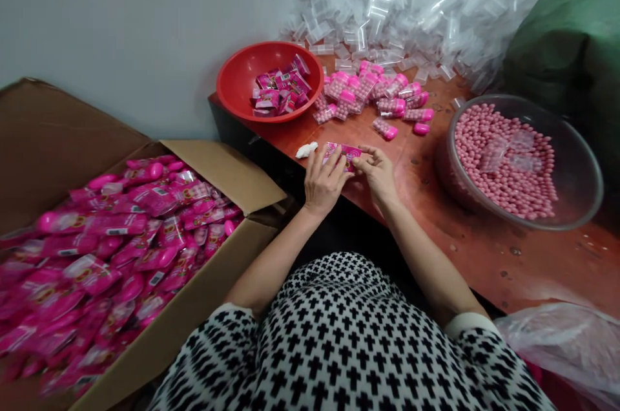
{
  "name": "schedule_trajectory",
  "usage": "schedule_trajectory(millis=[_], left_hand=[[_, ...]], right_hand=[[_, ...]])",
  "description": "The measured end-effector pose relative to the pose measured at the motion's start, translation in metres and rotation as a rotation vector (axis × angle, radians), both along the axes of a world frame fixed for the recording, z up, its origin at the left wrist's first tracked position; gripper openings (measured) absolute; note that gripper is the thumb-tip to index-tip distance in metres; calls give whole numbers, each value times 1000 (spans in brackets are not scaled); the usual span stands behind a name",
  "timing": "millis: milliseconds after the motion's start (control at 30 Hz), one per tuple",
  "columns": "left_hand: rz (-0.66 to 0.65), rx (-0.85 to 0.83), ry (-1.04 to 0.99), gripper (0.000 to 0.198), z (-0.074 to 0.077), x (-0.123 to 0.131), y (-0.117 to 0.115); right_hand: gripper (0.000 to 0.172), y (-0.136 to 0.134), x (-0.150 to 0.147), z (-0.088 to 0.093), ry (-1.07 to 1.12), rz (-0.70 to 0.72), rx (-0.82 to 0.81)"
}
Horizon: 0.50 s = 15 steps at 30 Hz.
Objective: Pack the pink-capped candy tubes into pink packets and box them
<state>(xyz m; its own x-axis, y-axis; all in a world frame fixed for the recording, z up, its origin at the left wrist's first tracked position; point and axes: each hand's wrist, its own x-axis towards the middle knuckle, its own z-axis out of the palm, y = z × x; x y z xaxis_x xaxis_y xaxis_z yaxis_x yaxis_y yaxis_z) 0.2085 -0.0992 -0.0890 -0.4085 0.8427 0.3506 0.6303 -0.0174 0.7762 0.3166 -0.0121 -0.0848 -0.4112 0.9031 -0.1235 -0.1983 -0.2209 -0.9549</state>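
Near the table's front edge, a small pink printed plastic sleeve (349,154) lies between my two hands. My left hand (323,183) rests over its left part, fingers bent down onto it. At the sleeve's right end, my right hand (376,173) pinches the edge between thumb and fingers. Part of the sleeve is hidden under my left fingers. A crumpled white scrap (306,150) sits just left of my left fingertips. Beyond my hands lie several small clear tubes of pink beads with bright pink caps (357,95); one loose pink cap (421,129) is nearby.
A red bowl (232,89) with pink packets stands at the table's back left. A big heap of clear empty tubes (387,4) lies behind. At right is a grey tub (578,188) of pink beads. Left of the table, an open cardboard box (217,172) holds many wrapped pink items.
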Motion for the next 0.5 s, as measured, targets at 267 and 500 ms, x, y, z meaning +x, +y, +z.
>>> schedule_trajectory(millis=[267,500], left_hand=[[9,-144,-1184,37,9,-15,-7],[59,-41,-1370,38,6,-21,-13]], right_hand=[[44,4,-9,14,-85,59,13],[42,-5,-35,19,-93,154,82]])
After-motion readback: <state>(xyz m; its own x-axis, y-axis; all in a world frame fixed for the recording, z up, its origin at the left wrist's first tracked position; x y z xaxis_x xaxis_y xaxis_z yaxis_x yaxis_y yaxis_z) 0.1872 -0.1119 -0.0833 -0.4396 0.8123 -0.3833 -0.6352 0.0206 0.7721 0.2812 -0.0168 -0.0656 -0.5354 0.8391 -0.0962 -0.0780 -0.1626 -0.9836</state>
